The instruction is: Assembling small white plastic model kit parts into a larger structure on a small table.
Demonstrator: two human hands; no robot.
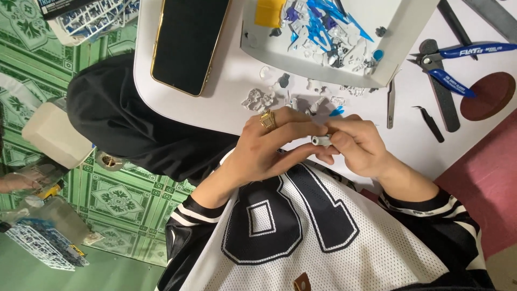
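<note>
My left hand [264, 146], with a gold ring on one finger, and my right hand [360, 148] meet over the near edge of the white table [226, 102]. Both pinch one small grey-white plastic part [321, 140] between their fingertips. Just beyond the hands, several small white and grey plastic pieces [269, 97] and a small blue piece [336, 111] lie loose on the table. Behind them stands a white tray [390, 54] filled with blue, white and yellow plastic parts.
A black phone [188, 43] lies at the table's left. Blue-handled nippers [458, 59], black tweezers [431, 123], a thin metal tool [391, 102], a long dark file [446, 102] and a dark red disc [493, 94] lie on the right. Part frames [37, 245] sit on the green floor.
</note>
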